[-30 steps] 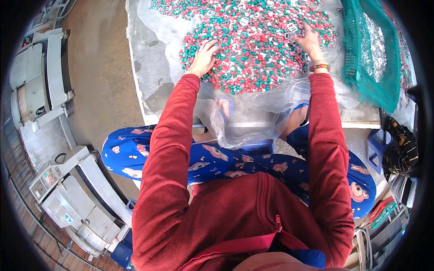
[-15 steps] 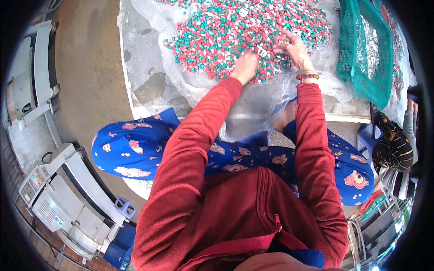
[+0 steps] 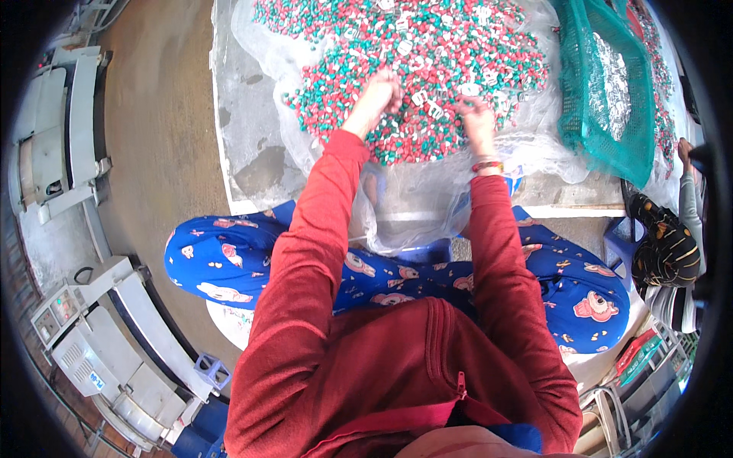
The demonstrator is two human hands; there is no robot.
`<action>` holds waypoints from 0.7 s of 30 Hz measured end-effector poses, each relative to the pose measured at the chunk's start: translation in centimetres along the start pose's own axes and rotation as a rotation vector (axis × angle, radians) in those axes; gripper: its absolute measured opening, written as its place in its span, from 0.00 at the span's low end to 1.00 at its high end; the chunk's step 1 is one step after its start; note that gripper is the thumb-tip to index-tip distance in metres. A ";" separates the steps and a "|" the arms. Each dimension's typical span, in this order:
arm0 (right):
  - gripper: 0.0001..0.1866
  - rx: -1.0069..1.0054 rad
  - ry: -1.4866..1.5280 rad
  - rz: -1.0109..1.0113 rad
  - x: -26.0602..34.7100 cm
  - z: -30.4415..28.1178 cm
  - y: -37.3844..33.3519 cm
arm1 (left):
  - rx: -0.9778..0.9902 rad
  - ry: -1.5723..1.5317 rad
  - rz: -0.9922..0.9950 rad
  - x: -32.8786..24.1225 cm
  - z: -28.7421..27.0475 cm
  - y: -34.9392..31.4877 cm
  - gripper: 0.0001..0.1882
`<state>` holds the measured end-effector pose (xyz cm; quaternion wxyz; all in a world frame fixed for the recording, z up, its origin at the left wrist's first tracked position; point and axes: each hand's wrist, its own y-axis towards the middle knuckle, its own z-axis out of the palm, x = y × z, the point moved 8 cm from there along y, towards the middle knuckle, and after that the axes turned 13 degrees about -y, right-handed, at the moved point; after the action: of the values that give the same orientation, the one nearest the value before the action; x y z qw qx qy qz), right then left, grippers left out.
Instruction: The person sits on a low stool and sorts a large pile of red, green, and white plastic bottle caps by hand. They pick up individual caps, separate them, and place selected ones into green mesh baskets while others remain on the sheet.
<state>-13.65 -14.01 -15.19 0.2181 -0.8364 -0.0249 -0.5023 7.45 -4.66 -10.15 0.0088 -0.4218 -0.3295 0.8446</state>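
Note:
A wide heap of small red, green and white pieces (image 3: 427, 145) lies on a sheer white mesh cloth (image 3: 267, 57) over a table. Larger pale, frame-shaped pieces, like buckles (image 3: 434, 109), are scattered among them. My left hand (image 3: 376, 98) is over the near left part of the heap, its fingers curled in; what they hold, if anything, is hidden. To its right, my right hand (image 3: 478, 122) has bent fingers drawn together at the pieces, beside a pale buckle (image 3: 469, 89). Whatever is between those fingertips is too small to make out.
A green mesh basket (image 3: 569, 126) stands on the table's right side. Beyond it are more coloured pieces (image 3: 663, 95) and another person's arm (image 3: 687, 191). Grey machines (image 3: 114, 328) line the left, across a brown floor (image 3: 153, 99). My knees are under the table's near edge.
My left hand has moved left and slightly up over the heap. The right hand has shifted left and down, and its spread fingers have drawn together. The whole view has shifted a little.

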 end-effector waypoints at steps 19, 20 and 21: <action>0.05 0.345 1.252 0.059 1.4 -2.8 0.4 | 0.112 0.251 0.048 5.0 0.4 3.3 0.17; 0.06 0.420 1.343 -0.055 2.5 -3.9 0.3 | 0.207 -0.079 -0.059 4.6 1.1 3.0 0.16; 0.07 0.496 1.434 -0.173 3.7 -5.0 0.0 | 0.355 -0.319 -0.134 3.6 2.2 2.2 0.15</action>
<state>-15.94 -16.65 -10.07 0.3222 -0.2272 -0.0548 -0.9174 4.14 -6.59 -12.98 0.0867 -0.2523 -0.2003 0.9427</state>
